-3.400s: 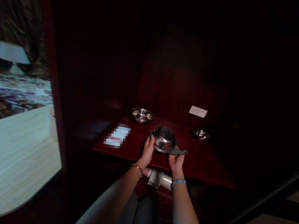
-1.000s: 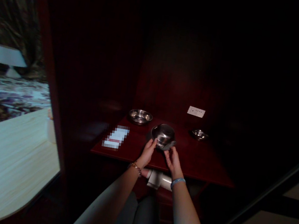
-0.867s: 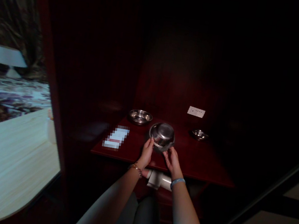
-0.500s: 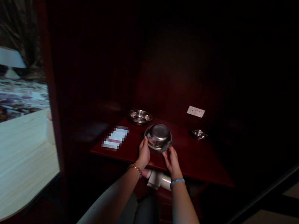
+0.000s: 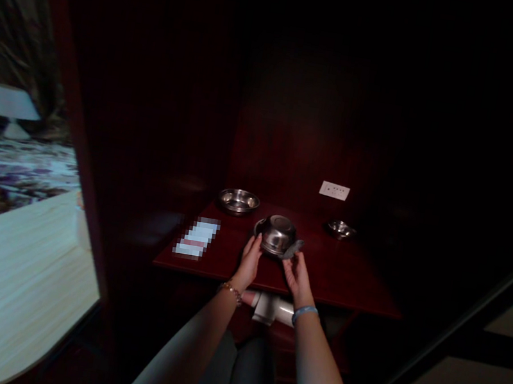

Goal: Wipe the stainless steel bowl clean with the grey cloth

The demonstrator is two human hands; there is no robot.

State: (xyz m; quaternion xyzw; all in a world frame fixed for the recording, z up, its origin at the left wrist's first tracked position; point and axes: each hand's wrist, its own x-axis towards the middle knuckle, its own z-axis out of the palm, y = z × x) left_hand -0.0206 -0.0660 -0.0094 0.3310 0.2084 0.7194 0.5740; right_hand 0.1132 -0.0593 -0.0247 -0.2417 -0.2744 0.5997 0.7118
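From where I stand, I see the person sitting at a dark red desk [image 5: 345, 277] with both arms stretched forward. The left hand [image 5: 249, 263] grasps a metal bowl [image 5: 277, 234] at its near left side, with the thumb upon the outer wall. The right hand [image 5: 297, 278] has its fingers bent around a grey cloth [image 5: 295, 249], which is pressed to the rim on the right side of the bowl. The bowl is turned with its bottom up, and it is over the middle of the desk, between the two hands; whether the rim touches the desk top, I cannot tell. Behind it to the left stands a wide metal dish [image 5: 239, 201], and to the right, well apart, a small metal bowl-like dish [image 5: 340, 230]. A white socket plate [image 5: 334, 191] is on the wall above. Near the left edge lies a pale flat item [image 5: 198, 238], too blurred to recognise. Below the desk top I notice a white object [image 5: 266, 308]. Farther left there is a pale wooden table [image 5: 3, 282] and a white lamp [image 5: 9, 102].
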